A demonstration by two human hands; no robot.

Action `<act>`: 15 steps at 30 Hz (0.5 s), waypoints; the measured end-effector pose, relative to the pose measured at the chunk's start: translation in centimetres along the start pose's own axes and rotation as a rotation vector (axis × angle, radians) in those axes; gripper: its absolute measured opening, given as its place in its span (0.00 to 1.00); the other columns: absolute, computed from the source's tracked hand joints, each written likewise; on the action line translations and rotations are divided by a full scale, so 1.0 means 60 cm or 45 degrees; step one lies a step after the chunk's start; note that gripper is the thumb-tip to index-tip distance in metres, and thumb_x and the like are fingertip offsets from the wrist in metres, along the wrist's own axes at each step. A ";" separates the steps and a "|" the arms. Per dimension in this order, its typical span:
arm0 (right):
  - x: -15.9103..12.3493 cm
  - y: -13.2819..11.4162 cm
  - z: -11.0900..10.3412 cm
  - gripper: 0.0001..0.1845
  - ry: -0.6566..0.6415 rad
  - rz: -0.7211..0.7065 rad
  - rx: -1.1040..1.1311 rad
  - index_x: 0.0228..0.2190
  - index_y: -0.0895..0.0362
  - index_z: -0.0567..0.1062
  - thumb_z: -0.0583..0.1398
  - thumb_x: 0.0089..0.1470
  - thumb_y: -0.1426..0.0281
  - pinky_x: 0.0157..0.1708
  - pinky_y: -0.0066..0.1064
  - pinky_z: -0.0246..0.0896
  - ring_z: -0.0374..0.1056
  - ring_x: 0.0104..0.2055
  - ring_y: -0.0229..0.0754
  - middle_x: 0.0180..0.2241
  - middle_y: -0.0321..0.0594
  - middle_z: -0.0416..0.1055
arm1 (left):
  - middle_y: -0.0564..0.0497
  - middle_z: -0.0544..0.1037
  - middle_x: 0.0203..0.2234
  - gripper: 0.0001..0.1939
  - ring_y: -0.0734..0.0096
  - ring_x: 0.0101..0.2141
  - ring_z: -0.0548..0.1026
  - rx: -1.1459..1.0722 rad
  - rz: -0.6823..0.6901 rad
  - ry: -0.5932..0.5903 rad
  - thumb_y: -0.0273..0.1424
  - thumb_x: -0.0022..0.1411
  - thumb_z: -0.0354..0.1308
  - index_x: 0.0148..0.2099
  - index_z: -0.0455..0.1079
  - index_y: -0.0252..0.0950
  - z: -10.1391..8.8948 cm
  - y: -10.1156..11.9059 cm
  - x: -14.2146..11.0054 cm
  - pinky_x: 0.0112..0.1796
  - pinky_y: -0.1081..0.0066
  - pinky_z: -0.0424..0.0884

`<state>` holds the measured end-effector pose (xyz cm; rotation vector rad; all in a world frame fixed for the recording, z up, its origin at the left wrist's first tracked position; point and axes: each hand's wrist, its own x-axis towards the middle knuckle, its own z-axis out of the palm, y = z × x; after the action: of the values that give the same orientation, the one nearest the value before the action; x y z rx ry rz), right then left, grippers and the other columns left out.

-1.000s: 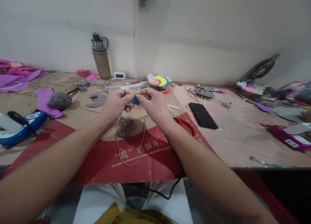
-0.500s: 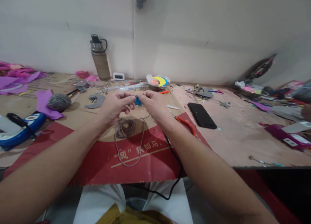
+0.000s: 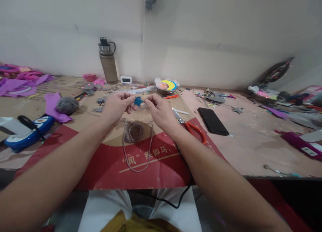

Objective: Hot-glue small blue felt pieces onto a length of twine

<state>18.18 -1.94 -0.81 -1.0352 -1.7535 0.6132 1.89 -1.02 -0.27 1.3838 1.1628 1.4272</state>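
Note:
Above the cardboard, my left hand [image 3: 119,107] pinches a small blue piece [image 3: 138,101], star-like in outline, by its left side. My right hand [image 3: 161,111] is closed in a pinch close to the piece's right edge; what sits between its fingertips is too small to make out. A thin grey cord [image 3: 138,171] lies below in a loose coil and a long loop, one strand running up toward my right hand. Beside my right forearm are orange-handled scissors [image 3: 195,129], partly covered by the arm.
A black phone [image 3: 213,121] lies at right, a grey yarn ball [image 3: 67,105] and a blue tape dispenser [image 3: 30,134] at left. A water bottle [image 3: 108,65], a small white clock [image 3: 126,80] and a metal bowl [image 3: 166,90] stand along the wall. A dark cable [image 3: 182,200] hangs over the front edge.
My hands have drawn slightly apart, and more of the blue piece shows between them. The whole view has shifted a little, so things on the table appear farther right.

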 end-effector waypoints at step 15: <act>0.003 0.013 -0.026 0.19 -0.293 0.123 -0.494 0.30 0.57 0.77 0.50 0.61 0.62 0.34 0.32 0.58 0.69 0.33 0.42 0.30 0.45 0.76 | 0.60 0.70 0.20 0.08 0.85 0.25 0.66 -0.554 0.051 0.531 0.27 0.57 0.60 0.28 0.64 0.39 -0.112 0.030 0.078 0.22 0.78 0.56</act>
<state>19.86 -1.49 -0.70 -1.3651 -2.0867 0.4746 -5.03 2.59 2.83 0.8343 0.9910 1.9222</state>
